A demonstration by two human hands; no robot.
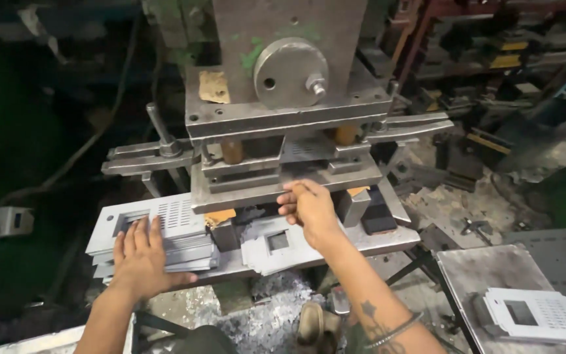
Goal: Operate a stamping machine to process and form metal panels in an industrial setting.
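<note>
Left hand [140, 257] flat on plate stack [165, 239] at press [283, 111] bed, left side; grip wide, palm down, nothing pinched. Right hand [309, 208] at die [289, 177] front edge, fingers curled narrow; hold on anything there: cannot tell. Punched plates [273, 246] loose below die, windows cut. Finished plates [538, 314] on bench [479, 269] at right. Scrap chips [263, 308] on floor underneath. Judgement: best done with fingers kept outside die gap, one plate fed at a time, edges squared to stops, stack steadied against sliding.
</note>
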